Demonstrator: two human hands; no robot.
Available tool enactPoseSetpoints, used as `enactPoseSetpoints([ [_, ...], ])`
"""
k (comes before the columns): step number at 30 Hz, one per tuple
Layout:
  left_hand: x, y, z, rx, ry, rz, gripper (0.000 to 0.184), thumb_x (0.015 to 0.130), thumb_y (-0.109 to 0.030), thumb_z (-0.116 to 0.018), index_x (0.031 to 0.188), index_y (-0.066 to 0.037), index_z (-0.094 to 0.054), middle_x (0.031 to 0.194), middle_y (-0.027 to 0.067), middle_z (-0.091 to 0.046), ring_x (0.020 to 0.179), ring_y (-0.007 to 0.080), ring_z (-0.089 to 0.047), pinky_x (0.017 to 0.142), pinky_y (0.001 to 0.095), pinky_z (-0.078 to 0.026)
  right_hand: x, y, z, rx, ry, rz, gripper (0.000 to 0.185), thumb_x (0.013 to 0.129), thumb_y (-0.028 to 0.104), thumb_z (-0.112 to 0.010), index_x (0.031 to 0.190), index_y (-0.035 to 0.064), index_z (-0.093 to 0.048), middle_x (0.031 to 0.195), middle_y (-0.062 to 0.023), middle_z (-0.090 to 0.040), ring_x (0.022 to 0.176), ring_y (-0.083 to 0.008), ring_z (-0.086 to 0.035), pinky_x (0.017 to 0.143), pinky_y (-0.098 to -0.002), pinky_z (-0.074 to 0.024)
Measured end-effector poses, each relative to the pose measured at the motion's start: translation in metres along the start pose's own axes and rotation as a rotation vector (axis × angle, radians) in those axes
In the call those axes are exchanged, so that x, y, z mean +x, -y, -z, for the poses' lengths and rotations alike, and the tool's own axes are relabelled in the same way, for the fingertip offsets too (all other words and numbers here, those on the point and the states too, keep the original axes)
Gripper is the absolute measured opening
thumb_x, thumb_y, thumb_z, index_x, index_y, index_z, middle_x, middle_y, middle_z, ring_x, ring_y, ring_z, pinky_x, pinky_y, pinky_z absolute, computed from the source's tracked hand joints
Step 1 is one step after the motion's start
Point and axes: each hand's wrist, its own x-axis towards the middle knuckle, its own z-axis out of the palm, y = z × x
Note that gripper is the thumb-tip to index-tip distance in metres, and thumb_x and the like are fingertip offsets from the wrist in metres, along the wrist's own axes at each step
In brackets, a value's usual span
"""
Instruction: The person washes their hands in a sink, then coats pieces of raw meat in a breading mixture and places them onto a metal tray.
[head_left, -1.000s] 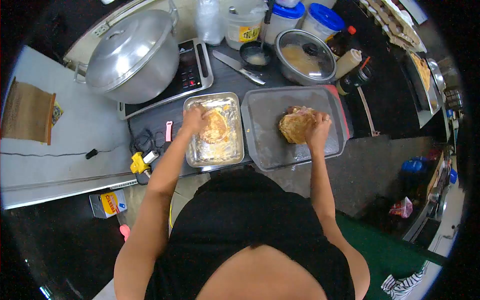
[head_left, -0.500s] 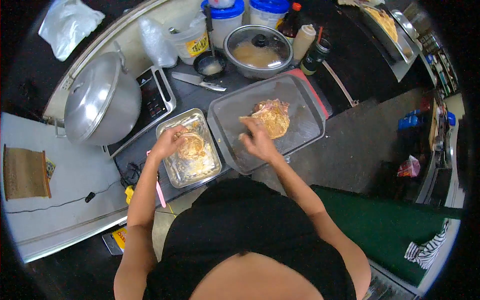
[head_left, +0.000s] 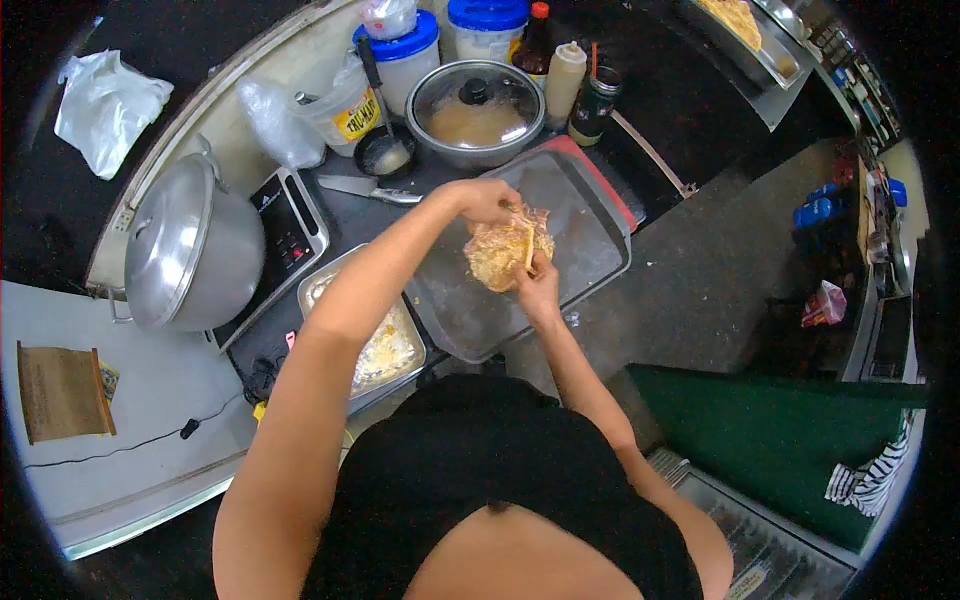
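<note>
Over the large grey tray [head_left: 590, 270], a coated, golden-brown piece of food [head_left: 497, 262] is between my two hands. My left hand [head_left: 490, 201] pinches its upper edge, with the arm reaching across the small metal tray. My right hand [head_left: 539, 284] grips it from below at the lower right. Another coated piece lies beneath or behind it; where one ends and the other begins is hard to tell. Yellowish crumbs and powder lie in the small metal tray [head_left: 386, 357], which my left forearm partly covers.
A knife [head_left: 370, 190] and a ladle [head_left: 384, 154] lie behind the trays. Further back are a glass-lidded pot [head_left: 475, 112], a sauce bottle [head_left: 565, 84] and blue-lidded tubs [head_left: 410, 60]. A big lidded pot [head_left: 195, 240] stands at the left by the induction cooker [head_left: 290, 225].
My left hand has carried a coated piece from the small metal tray to the large grey tray. My right hand, open before, now grips food there. The view has turned.
</note>
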Motion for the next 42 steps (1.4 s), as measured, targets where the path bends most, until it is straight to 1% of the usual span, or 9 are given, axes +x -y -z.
enactPoseSetpoints([
  [3,0.038,0.008,-0.011,0.120,-0.036,-0.034,0.030,0.079,-0.020,-0.061,0.106,-0.008,-0.058,0.083,0.0080,-0.064,0.075,0.0193,-0.060,0.067,0.0334,-0.048,0.010,-0.009,0.015,-0.133,-0.063,0.009,0.030,0.080,0.001,-0.057,0.109,-0.0050,-0.052,0.099,-0.0091,-0.061,0.090,-0.0118,-0.056,0.074,-0.0247,-0.0454],
  [6,0.062,0.026,-0.025,0.260,-0.244,-0.204,0.036,0.073,-0.020,-0.064,0.107,-0.009,-0.059,0.084,0.0145,-0.064,0.076,0.0283,-0.061,0.070,0.0368,-0.048,0.002,0.020,0.019,-0.418,-0.090,-0.062,0.035,0.077,0.002,-0.061,0.111,-0.0036,-0.051,0.097,-0.0131,-0.062,0.087,-0.0203,-0.060,0.074,-0.0295,-0.0469],
  [12,0.032,0.020,-0.040,0.243,-0.550,-0.010,0.048,0.070,-0.022,-0.067,0.115,-0.010,-0.054,0.112,0.0250,-0.054,0.106,0.0370,-0.052,0.090,0.0404,-0.043,-0.016,0.045,0.025,-0.856,-0.246,0.416,0.043,0.070,0.007,-0.065,0.111,-0.0004,-0.054,0.113,-0.0211,-0.049,0.101,-0.0373,-0.048,0.083,-0.0419,-0.0426],
  [16,0.030,0.046,-0.064,0.085,-0.636,0.000,0.068,0.066,-0.026,-0.073,0.124,-0.004,-0.045,0.120,0.0235,-0.049,0.111,0.0343,-0.049,0.093,0.0376,-0.040,-0.011,0.014,0.029,-1.027,-0.084,0.532,0.040,0.071,0.003,-0.062,0.111,0.0084,-0.057,0.117,-0.0168,-0.045,0.105,-0.0348,-0.044,0.088,-0.0434,-0.0378],
  [24,0.024,0.050,-0.067,-0.270,-0.548,0.085,0.082,0.065,-0.026,-0.076,0.130,0.002,-0.035,0.127,0.0223,-0.044,0.117,0.0309,-0.045,0.099,0.0353,-0.035,-0.012,0.036,0.036,-0.925,-0.068,0.535,0.050,0.072,0.002,-0.057,0.121,0.0062,-0.049,0.129,-0.0173,-0.039,0.119,-0.0364,-0.036,0.100,-0.0448,-0.0299],
  [30,-0.004,0.020,-0.099,0.126,-0.947,-0.049,0.069,0.071,-0.018,-0.065,0.131,-0.001,-0.036,0.131,0.0244,-0.036,0.125,0.0328,-0.035,0.103,0.0402,-0.030,0.011,0.033,0.035,-1.280,0.255,0.602,0.061,0.078,0.016,-0.054,0.133,0.0001,-0.032,0.140,-0.0161,-0.027,0.129,-0.0335,-0.025,0.106,-0.0480,-0.0184],
  [34,-0.024,0.019,-0.128,0.263,-0.696,-0.043,0.071,0.077,-0.021,-0.060,0.137,-0.007,-0.026,0.144,0.0146,-0.020,0.134,0.0300,-0.018,0.105,0.0519,-0.018,0.025,0.021,0.042,-1.355,0.335,0.567,0.064,0.081,0.024,-0.050,0.135,-0.0001,-0.027,0.142,-0.0160,-0.023,0.132,-0.0330,-0.019,0.108,-0.0478,-0.0135],
  [37,-0.022,0.027,-0.131,0.287,-0.623,0.013,0.074,0.079,-0.025,-0.058,0.140,-0.008,-0.019,0.146,0.0125,-0.015,0.135,0.0278,-0.016,0.106,0.0519,-0.016,0.025,0.027,0.040,-1.369,0.368,0.555,0.064,0.082,0.024,-0.049,0.136,-0.0002,-0.025,0.142,-0.0161,-0.024,0.133,-0.0317,-0.018,0.108,-0.0474,-0.0137],
  [42,-0.021,0.035,-0.127,0.102,-0.587,0.022,0.065,0.081,-0.028,-0.056,0.138,-0.012,-0.028,0.145,0.0142,-0.017,0.131,0.0312,-0.025,0.104,0.0514,-0.024,0.029,0.041,0.045,-1.109,0.391,0.579,0.067,0.074,0.013,-0.057,0.136,0.0105,-0.032,0.142,-0.0128,-0.027,0.134,-0.0310,-0.019,0.107,-0.0499,-0.0104],
])
